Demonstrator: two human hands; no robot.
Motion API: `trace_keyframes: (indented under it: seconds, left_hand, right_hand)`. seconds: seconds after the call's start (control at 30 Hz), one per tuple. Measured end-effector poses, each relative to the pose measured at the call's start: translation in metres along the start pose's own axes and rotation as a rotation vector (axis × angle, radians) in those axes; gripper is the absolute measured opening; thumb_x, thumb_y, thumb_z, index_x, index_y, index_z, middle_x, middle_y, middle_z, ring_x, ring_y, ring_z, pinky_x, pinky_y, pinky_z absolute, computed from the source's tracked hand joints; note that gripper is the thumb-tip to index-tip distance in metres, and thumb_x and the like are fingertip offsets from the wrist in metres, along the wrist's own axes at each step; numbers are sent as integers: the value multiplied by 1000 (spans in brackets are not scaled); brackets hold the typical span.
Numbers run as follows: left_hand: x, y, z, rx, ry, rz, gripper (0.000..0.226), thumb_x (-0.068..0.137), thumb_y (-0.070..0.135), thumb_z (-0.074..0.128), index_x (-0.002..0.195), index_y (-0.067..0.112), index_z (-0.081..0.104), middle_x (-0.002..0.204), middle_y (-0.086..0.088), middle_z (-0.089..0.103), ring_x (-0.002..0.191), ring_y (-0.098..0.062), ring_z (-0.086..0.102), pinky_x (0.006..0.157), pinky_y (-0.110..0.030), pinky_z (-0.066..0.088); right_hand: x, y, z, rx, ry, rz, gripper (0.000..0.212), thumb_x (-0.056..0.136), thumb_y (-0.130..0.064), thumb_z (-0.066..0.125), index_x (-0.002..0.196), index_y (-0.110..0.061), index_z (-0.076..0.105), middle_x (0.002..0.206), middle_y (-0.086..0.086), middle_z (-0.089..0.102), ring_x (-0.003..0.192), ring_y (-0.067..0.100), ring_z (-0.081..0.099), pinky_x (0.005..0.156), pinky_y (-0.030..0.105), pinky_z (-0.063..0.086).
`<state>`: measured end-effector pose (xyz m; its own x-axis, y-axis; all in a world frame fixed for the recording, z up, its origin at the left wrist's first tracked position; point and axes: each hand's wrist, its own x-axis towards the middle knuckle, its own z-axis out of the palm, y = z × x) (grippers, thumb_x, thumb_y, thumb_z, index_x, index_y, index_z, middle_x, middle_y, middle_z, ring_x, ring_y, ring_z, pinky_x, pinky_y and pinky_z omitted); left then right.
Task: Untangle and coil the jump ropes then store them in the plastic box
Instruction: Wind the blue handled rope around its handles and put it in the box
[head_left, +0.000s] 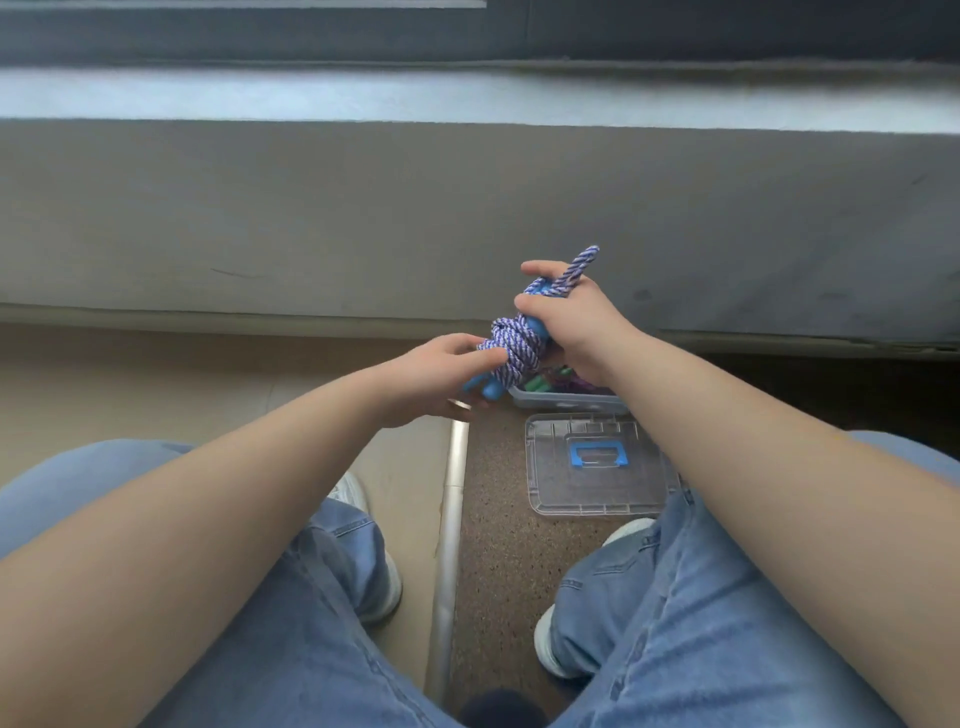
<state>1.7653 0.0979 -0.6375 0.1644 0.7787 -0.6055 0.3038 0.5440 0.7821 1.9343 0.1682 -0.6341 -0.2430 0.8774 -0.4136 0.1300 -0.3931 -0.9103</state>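
Observation:
A blue-and-white braided jump rope (511, 351) with blue handles is wound into a tight bundle, held in the air between both hands. My left hand (434, 374) grips the lower part of the bundle, with two blue handle ends (480, 387) poking out below. My right hand (569, 317) grips the upper part, and a loop of rope (579, 267) sticks up past its fingers. Below the bundle stands the plastic box (566, 400), with green and purple rope parts (545, 382) inside, mostly hidden by my right wrist.
The box's clear lid (597, 467) with a blue handle lies flat on the speckled floor in front of the box. A metal floor strip (449, 545) runs between my knees. A grey ledge and wall (363, 208) rise just behind the hands.

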Motion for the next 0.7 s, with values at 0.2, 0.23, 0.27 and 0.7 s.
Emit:
trace_keyframes:
  seconds: [0.2, 0.23, 0.27, 0.7]
  left_hand:
    - [46, -17, 15, -100, 79, -4, 17, 98, 39, 59, 110, 28, 62, 101, -6, 66, 77, -20, 63, 83, -36, 58]
    - [57, -23, 18, -104, 94, -7, 17, 97, 37, 62, 112, 30, 61, 101, -7, 66, 75, -20, 62, 84, -36, 60]
    - [68, -28, 22, -111, 110, -20, 23, 95, 37, 64, 116, 30, 59, 104, -7, 66, 75, -19, 63, 85, -37, 61]
    - [208, -51, 63, -424, 258, -139, 37, 95, 9, 52, 131, 15, 47, 116, -14, 66, 97, -27, 72, 86, -34, 60]
  right_hand:
    - [31, 37, -16, -62, 190, 39, 14, 91, -19, 62, 88, -26, 73, 84, 1, 67, 73, 22, 64, 51, 34, 58]
    - [38, 44, -19, -82, 207, 56, 15, 88, -23, 63, 77, -26, 72, 82, 1, 68, 75, 23, 66, 58, 43, 63]
    - [44, 52, -22, -80, 218, 83, 17, 86, -24, 64, 70, -25, 71, 82, 3, 69, 79, 24, 67, 65, 51, 64]
    - [111, 146, -92, 222, 482, 371, 26, 98, -10, 58, 123, -13, 63, 116, 6, 61, 104, 25, 63, 83, 45, 62]
